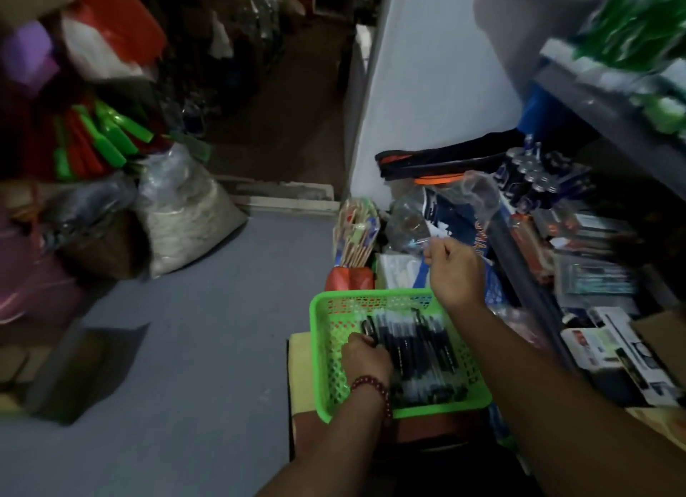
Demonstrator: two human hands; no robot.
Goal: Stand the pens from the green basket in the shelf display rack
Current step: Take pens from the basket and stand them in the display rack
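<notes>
Pens [415, 348] lie in the basket [318, 348], lower centre, long axes running up-frame; left hand [365, 359], nearer, pinches one at its far end, right hand [454, 274] above seemingly pinches clear plastic [412, 233].

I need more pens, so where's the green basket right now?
Head view, lower centre: the green basket sits just left of the shelf, with the left hand inside it among the pens.
</notes>
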